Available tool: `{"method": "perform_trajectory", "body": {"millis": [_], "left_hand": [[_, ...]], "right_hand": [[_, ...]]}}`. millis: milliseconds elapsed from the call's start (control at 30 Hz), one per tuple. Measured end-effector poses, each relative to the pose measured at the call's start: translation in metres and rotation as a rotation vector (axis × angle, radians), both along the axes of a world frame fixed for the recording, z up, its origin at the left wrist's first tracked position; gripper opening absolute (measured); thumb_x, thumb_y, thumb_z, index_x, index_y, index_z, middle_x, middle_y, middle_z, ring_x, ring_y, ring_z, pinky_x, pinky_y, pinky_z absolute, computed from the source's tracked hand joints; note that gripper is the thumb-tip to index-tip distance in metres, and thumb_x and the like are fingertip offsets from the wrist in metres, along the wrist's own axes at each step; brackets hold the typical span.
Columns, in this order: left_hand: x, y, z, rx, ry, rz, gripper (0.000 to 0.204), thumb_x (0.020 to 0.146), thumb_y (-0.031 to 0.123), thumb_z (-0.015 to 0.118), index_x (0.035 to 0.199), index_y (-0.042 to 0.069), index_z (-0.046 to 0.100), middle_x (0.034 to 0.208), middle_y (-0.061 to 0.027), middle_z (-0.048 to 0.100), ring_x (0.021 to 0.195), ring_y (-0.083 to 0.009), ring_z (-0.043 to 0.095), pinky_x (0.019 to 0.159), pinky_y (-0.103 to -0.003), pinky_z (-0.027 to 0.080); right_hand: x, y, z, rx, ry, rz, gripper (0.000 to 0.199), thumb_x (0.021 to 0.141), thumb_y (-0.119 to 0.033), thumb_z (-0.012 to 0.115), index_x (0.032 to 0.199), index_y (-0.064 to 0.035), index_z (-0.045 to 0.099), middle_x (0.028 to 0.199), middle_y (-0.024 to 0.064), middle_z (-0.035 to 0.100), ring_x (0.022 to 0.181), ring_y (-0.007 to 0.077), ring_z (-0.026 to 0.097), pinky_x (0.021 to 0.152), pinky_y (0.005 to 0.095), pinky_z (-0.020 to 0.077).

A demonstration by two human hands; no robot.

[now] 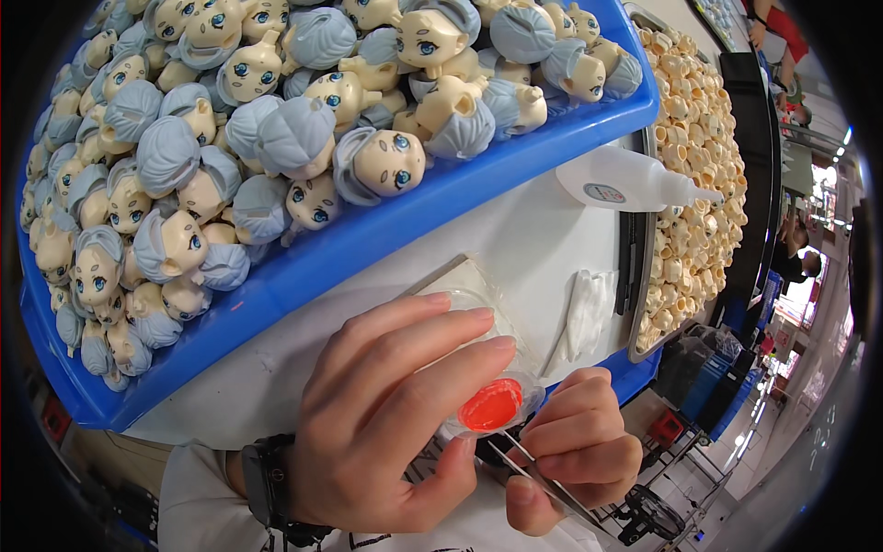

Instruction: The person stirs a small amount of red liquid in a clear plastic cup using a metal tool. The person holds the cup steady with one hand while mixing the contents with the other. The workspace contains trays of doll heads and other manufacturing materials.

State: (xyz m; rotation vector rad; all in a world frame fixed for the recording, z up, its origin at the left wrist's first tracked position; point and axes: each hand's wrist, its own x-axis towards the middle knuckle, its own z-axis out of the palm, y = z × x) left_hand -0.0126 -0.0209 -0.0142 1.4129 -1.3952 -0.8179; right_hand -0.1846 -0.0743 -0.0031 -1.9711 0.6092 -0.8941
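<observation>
My left hand reaches over a clear plastic dish, its thumb at the near edge and its fingers across the top. A bright red round patch shows in the dish beside the fingertips; whether it is paste or a solid piece I cannot tell. Metal tweezers are pinched in my right hand, their points close to the dish's near edge. Nothing is visible between the points. Beneath the dish lies a pale flat block, partly hidden by my left hand.
A large blue bin heaped with doll heads with grey-blue hair fills the far left. A white squeeze bottle lies on the white table, near folded white tissue. On the right, a metal tray holds small beige parts.
</observation>
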Motion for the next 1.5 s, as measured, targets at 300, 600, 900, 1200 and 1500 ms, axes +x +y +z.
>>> {"method": "perform_trajectory", "body": {"millis": [300,600,900,1200,1500], "left_hand": [[0.0,0.001,0.0,0.007,0.006,0.009,0.044,0.057,0.01,0.06,0.099,-0.004,0.058,0.103,-0.0196,0.059,0.095,-0.0358,0.055,0.085,-0.043,0.044],[-0.001,0.001,0.0,0.003,0.004,0.017,0.045,0.057,0.009,0.06,0.1,-0.004,0.058,0.104,-0.0191,0.059,0.096,-0.036,0.055,0.084,-0.042,0.045],[-0.002,0.001,0.0,0.0,0.007,0.022,0.044,0.057,0.008,0.059,0.1,-0.004,0.058,0.104,-0.019,0.059,0.095,-0.0359,0.055,0.083,-0.042,0.045],[-0.002,0.001,-0.001,0.005,-0.007,0.028,0.044,0.057,0.008,0.06,0.099,-0.003,0.059,0.103,-0.0183,0.059,0.095,-0.0353,0.056,0.083,-0.041,0.046],[-0.003,0.001,-0.002,0.003,-0.005,0.028,0.044,0.057,0.008,0.061,0.099,-0.003,0.058,0.103,-0.0184,0.059,0.095,-0.0355,0.056,0.083,-0.042,0.045]], "right_hand": [[0.002,0.002,0.0,0.011,-0.022,0.002,0.032,0.062,-0.011,0.067,0.081,-0.0086,0.042,0.063,0.0007,0.055,0.057,0.0127,0.044,0.056,0.0274,0.0288],[0.005,0.001,-0.001,0.005,-0.015,0.011,0.03,0.062,-0.008,0.064,0.082,-0.0086,0.042,0.065,0.0013,0.057,0.057,0.0124,0.044,0.057,0.0269,0.0298],[0.004,0.001,0.006,0.034,0.069,0.049,0.029,0.066,-0.002,0.063,0.084,-0.0075,0.041,0.068,0.0018,0.06,0.059,0.0116,0.047,0.056,0.0249,0.0317],[0.009,0.002,0.011,0.015,0.126,0.018,0.027,0.069,0.0,0.061,0.084,-0.0079,0.04,0.07,0.0037,0.06,0.06,0.0131,0.048,0.056,0.0265,0.0335],[0.008,0.003,0.008,-0.031,0.102,-0.048,0.027,0.077,-0.007,0.061,0.089,-0.009,0.036,0.069,0.0031,0.059,0.06,0.0138,0.046,0.056,0.0274,0.0327]]}}
